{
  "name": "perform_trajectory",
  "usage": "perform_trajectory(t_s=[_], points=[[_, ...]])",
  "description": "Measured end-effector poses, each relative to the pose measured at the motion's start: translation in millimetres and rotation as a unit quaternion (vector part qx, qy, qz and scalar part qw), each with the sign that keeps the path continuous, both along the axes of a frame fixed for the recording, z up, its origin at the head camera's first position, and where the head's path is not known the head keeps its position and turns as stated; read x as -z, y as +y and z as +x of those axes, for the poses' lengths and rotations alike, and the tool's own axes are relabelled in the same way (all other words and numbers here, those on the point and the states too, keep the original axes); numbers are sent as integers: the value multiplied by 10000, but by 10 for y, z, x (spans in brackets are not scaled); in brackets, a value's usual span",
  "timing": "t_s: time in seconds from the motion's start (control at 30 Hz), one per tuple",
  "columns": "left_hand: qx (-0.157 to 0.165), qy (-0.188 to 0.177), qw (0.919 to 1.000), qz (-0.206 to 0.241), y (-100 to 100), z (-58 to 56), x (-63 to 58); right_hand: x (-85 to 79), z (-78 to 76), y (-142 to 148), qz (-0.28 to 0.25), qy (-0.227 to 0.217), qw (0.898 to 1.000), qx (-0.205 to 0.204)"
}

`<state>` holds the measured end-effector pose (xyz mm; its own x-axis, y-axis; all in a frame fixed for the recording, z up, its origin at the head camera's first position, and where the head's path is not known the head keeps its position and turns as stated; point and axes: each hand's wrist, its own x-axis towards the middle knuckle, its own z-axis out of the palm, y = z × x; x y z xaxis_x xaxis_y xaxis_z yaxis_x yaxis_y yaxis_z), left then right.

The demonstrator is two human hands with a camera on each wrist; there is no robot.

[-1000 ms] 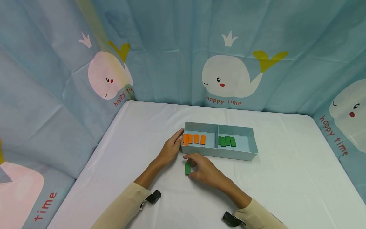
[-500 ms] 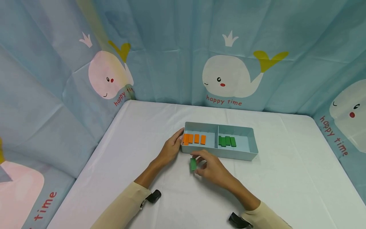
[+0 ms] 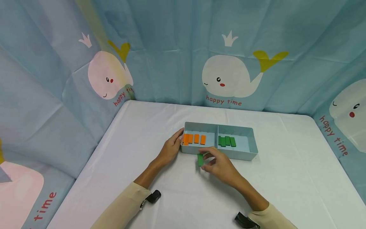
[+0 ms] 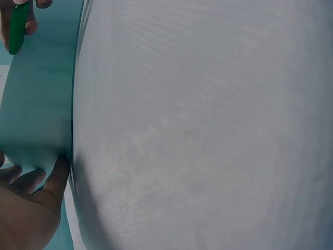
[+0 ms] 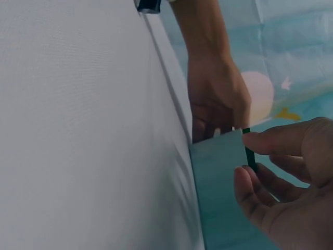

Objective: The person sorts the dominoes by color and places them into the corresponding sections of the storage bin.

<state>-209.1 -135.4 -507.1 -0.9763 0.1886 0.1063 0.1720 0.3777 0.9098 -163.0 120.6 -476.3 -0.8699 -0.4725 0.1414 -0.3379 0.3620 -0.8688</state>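
Observation:
A pale blue two-compartment box (image 3: 235, 155) lies across the white table. Against its left end rests my left hand (image 3: 168, 152); in the left wrist view that hand's fingertips (image 4: 62, 164) touch the end wall. Thumb and fingers of my right hand (image 3: 220, 165) pinch a thin green rectangular tile (image 3: 200, 160) in front of the box's near wall, left of the divider. The tile is held upright and also shows in the right wrist view, edge-on. Several orange tiles (image 3: 196, 139) lie in the left compartment, several green tiles (image 3: 227, 141) in the right one.
White cloth covers the table (image 3: 286, 178). A blue curtain (image 3: 171, 63) printed with whales hangs behind and along the sides. Black wrist devices (image 3: 154, 196) are on both sleeves.
My right hand has lifted the green tile and carried it right and toward the box's near wall. My left hand and the tiles in the box have stayed put.

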Motion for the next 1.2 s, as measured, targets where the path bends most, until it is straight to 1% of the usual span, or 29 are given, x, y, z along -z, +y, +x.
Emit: perform_trajectory(t_s=[0.17, 0.47, 0.73, 0.93, 1.2], points=[[-6, -4, 10000, 1, 4, -4, 6, -64, -8, 74, -7, -22, 9999, 154], [24, 2, 10000, 59, 11, -5, 7, -132, -49, 209, -82, -28, 9995, 319], [4, -75, 10000, 13, 15, -2, -8, -177, -94, 337, -200, 206, 9988, 401], [-36, -100, 9999, -28, 19, 4, -12, -223, -145, 431, -108, 438, 9976, 524], [-10, -39, 10000, 12, 20, 5, -3, -268, -255, 553, 84, 579, 9959, 689]])
